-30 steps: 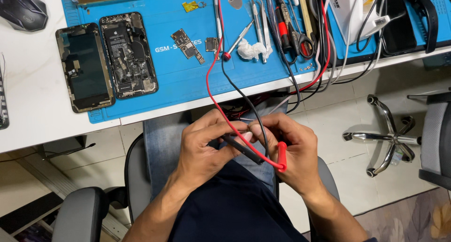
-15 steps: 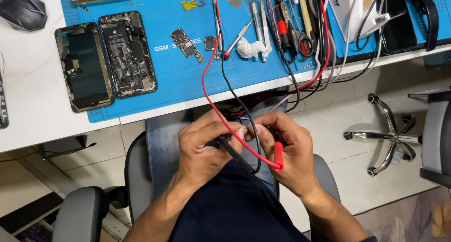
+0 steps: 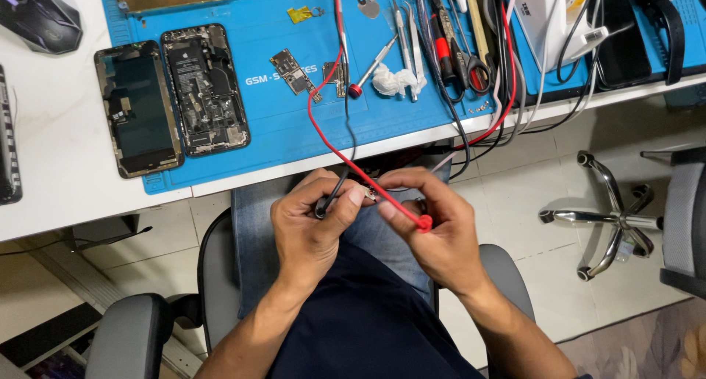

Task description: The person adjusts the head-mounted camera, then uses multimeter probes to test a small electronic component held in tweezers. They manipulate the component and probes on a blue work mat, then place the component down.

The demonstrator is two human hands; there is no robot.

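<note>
Pinched between thumb and forefinger of the left hand [image 3: 312, 228]: the black test probe [image 3: 329, 199], fingers closed on it, black lead running up over the desk edge. Clamped likewise in the right hand [image 3: 434, 235]: the red test probe [image 3: 401, 204], fingers closed around its shaft, red butt end [image 3: 424, 222] projecting past the knuckles. Both tips brought together over a small metallic part [image 3: 370, 196] trapped between the two sets of fingertips; kind of part too small to tell. Held over the lap, just below the white desk [image 3: 51, 173], probably so that both wrists brace against each other and the tips stay steady on a small contact. Red lead [image 3: 323, 132] looping up from the right hand onto the blue work mat [image 3: 272, 129], slack enough to put no pull on the probe. On the mat, well apart from the hands: opened phone body [image 3: 204, 88] with the detached screen [image 3: 137, 108] just beside it, laid flat and side by side, likely to keep internals exposed and within reach. Small circuit board [image 3: 294, 73] near the mat centre; tweezers [image 3: 402, 37], screwdrivers [image 3: 441, 40] and a wad of white tissue [image 3: 393, 81] grouped at the right, handles toward the seat. Computer mouse [image 3: 37, 15] at the far left corner. Chair base [image 3: 610, 217] on the floor to the right.
</note>
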